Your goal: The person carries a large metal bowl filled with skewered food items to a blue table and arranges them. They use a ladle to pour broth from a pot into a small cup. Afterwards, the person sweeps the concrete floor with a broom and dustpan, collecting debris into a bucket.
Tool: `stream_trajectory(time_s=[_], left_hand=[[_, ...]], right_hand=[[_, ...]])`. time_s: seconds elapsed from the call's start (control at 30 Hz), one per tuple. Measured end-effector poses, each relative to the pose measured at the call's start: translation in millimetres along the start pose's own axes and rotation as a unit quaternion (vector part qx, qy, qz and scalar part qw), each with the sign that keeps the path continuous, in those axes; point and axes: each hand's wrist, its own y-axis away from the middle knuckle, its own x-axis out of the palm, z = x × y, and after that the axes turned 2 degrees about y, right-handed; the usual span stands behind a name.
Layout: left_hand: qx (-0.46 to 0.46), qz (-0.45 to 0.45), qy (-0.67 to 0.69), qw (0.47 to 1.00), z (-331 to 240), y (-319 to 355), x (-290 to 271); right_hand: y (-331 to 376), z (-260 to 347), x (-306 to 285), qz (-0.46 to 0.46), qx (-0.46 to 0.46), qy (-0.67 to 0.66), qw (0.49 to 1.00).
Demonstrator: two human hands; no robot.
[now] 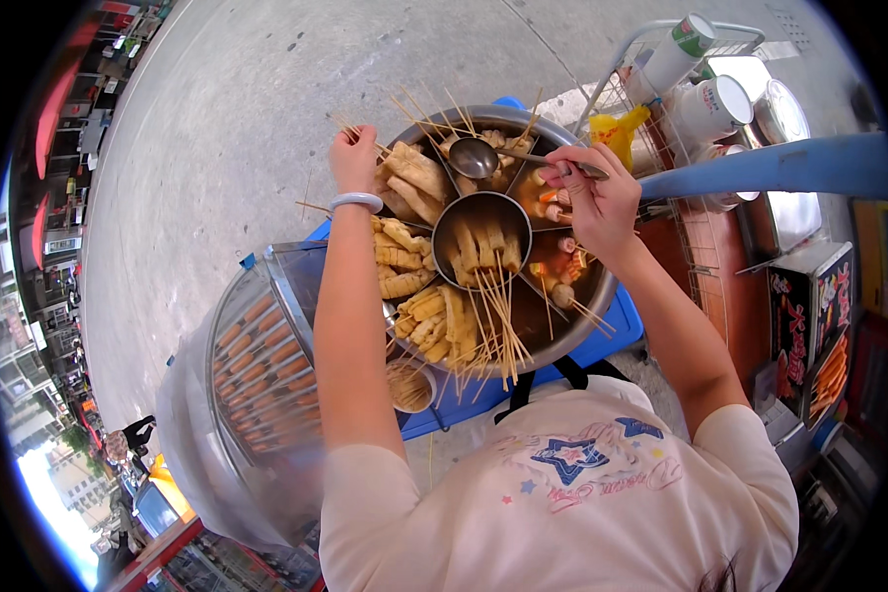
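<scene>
A round metal pot (574, 333), split into wedge compartments around a round middle well, stands in front of me, full of skewered food in broth. Over its far left rim, my left hand (353, 156) is closed on thin wooden skewers. Their sticks poke out past the fingers, close to pale fried tofu slabs (416, 174). On the right, my right hand (597, 195) grips the handle of a metal ladle (474, 158). The ladle's bowl hangs over the far compartments, just beyond the middle well. Skewered rolls (483, 245) sit in that well, their sticks leaning toward me.
Folded tofu-skin skewers (434, 321) fill the near left compartments. A cup of sticks (409, 385) stands beside the pot on a blue surface (617, 321). Sausages lie under a clear cover (266, 375) at left. White tubs (715, 107) and a blue bar (779, 168) are at right.
</scene>
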Motion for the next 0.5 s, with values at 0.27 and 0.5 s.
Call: stream_trajectory(time_s=[0.27,0.5], left_hand=[[0.011,-0.018,-0.084,0.996,8.6,12.8,-17.9],[0.008,-0.042,-0.253,0.966,2.8,25.7,-7.1]], right_hand=[[-0.1,-19.2,14.0,-0.051,0.076,-0.025,0.996],[5.0,-24.0,15.6,-0.074,0.109,-0.027,0.991]])
